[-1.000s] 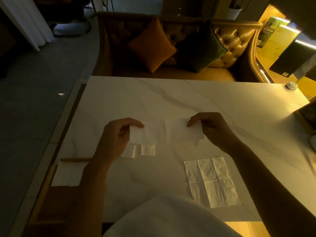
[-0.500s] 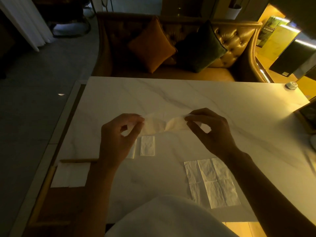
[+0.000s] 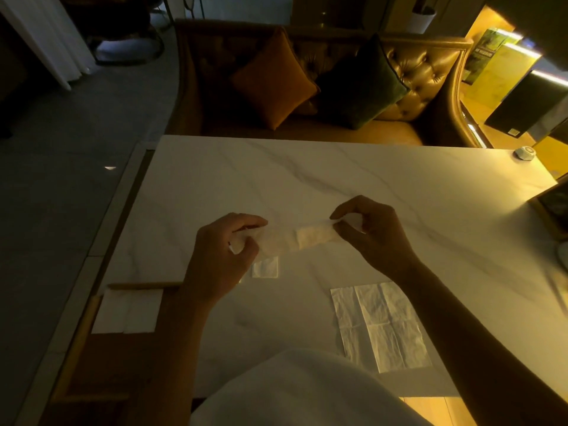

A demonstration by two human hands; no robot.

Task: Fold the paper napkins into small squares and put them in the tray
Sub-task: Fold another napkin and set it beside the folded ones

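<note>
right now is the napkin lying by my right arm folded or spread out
Spread out: the napkin lies open and flat on the table, its crease lines showing.

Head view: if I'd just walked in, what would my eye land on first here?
Mid-table, the left hand and right hand each pinch an end of a narrow paper napkin stretched between them above the marble table. Next, the opened napkin lying flat near the right forearm. Behind, an orange cushion and a dark green cushion sit on a sofa.
</note>
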